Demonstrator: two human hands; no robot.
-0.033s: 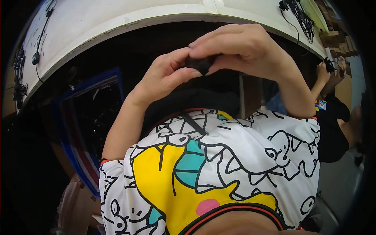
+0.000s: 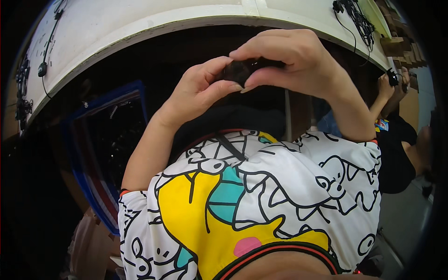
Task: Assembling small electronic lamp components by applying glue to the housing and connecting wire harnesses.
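Observation:
Both my hands are raised together in front of my chest. My left hand [image 2: 198,93] and my right hand [image 2: 294,58] pinch one small dark object [image 2: 242,70] between thumbs and fingertips. The object is mostly covered by the fingers, so its shape is unclear. Below the hands is my shirt [image 2: 261,196], white with black cartoon outlines and yellow, teal and pink patches.
A white curved table edge [image 2: 140,28] arcs across the top, with black cables [image 2: 352,16] on it at the right and a cable [image 2: 42,70] at the left. A blue-framed dark bin [image 2: 107,140] stands at the left. Another person in a black shirt [image 2: 396,144] stands at the right, hands raised.

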